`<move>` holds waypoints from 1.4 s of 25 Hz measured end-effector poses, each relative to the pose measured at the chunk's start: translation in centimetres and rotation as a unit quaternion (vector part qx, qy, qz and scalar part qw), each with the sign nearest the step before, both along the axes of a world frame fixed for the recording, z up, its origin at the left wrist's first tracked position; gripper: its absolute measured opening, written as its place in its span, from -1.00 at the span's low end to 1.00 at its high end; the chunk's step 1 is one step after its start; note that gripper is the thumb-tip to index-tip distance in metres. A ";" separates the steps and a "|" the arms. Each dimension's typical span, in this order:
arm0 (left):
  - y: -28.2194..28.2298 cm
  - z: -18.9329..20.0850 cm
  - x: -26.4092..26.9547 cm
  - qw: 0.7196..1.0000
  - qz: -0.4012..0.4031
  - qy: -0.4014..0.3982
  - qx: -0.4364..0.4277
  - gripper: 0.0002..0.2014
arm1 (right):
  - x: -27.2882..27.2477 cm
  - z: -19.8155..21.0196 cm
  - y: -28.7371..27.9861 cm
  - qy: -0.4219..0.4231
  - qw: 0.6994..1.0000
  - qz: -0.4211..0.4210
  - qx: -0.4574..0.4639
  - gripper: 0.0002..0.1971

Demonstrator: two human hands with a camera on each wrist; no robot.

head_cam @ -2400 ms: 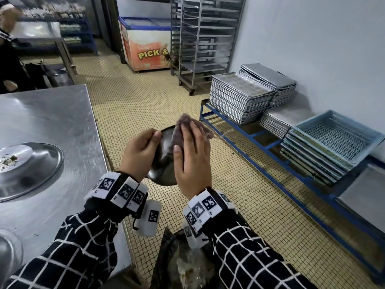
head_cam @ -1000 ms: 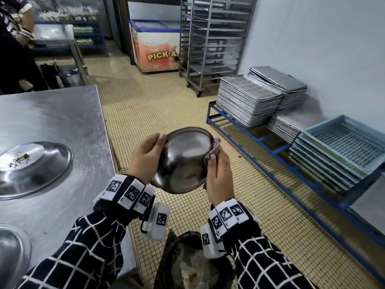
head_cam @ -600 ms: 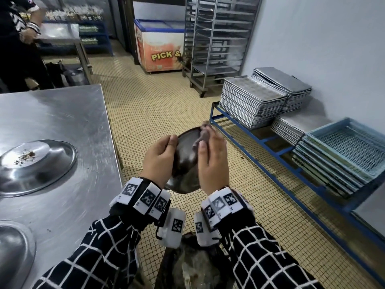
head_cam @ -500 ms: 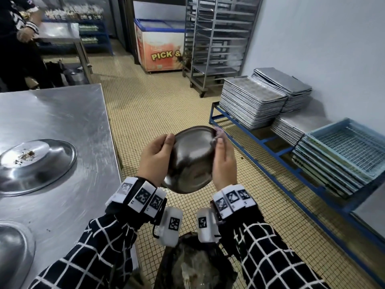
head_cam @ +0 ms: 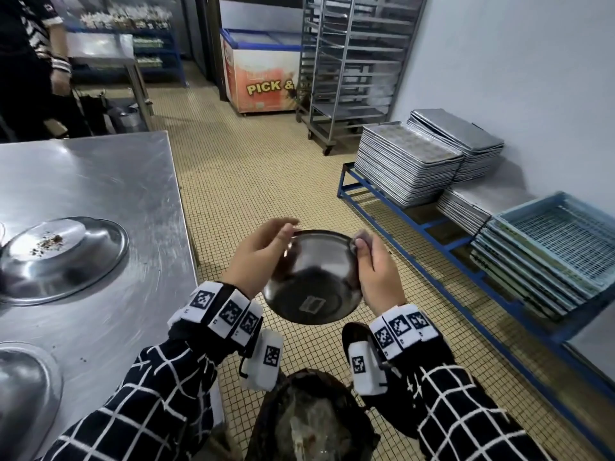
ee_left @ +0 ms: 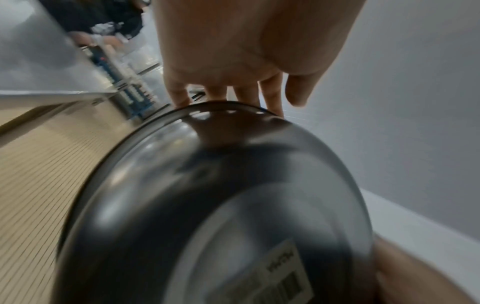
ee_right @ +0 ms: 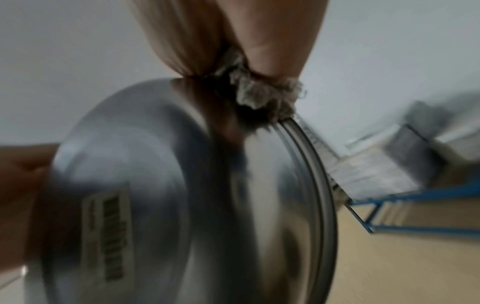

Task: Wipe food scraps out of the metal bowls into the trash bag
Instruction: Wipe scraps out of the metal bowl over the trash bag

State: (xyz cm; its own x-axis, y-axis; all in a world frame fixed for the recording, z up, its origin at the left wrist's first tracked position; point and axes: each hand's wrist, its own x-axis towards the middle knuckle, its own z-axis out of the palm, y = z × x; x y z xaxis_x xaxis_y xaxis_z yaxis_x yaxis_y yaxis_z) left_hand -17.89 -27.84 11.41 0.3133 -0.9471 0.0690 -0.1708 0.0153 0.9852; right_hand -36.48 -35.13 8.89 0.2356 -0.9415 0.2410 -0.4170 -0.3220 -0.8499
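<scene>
Holding: bowl (head_cam: 312, 281) between both my hands, above the trash bag (head_cam: 309, 424), well clear of its mouth.
Plates, far left: two steel plates on the table (head_cam: 100, 181); the upper plate (head_cam: 63, 257) carries a small heap of scraps (head_cam: 46, 241); the lower plate (head_cam: 26, 387) is cut by the frame edge, contents not visible.
Left hand (head_cam: 258, 257): fingers curled over the bowl's left rim, gripping it.
Bowl attitude: underside and its label face me; mouth turned away and tilted, inside hidden, so I cannot tell what scraps remain.
Right hand (head_cam: 376, 271): clamped on a crumpled rag (ee_right: 262, 92), pinching it against the right rim.
Key relation: bag lies straight below and nearer me than the bowl; I judge the mouth must tip down toward it.
Bag contents: pale refuse, blurred.
</scene>
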 end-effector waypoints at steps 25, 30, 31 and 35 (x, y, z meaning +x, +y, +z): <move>0.5 1.1 -1.1 0.991 0.100 0.055 -0.077 -0.77 | 5.4 0.4 3.8 0.020 0.964 -0.060 -0.257 -0.50; 0.5 1.4 -1.2 0.987 0.087 0.114 -0.076 -0.79 | 4.1 1.1 2.6 -0.107 0.978 -0.099 -0.148 -0.57; 0.5 1.3 -1.0 0.985 0.091 0.129 -0.071 -0.78 | 3.5 1.1 2.5 -0.180 0.976 -0.099 -0.069 -0.65; 0.5 0.6 0.0 0.976 0.078 0.202 -0.032 -0.68 | 1.8 -0.3 2.5 -0.433 0.859 -0.101 0.255 -0.78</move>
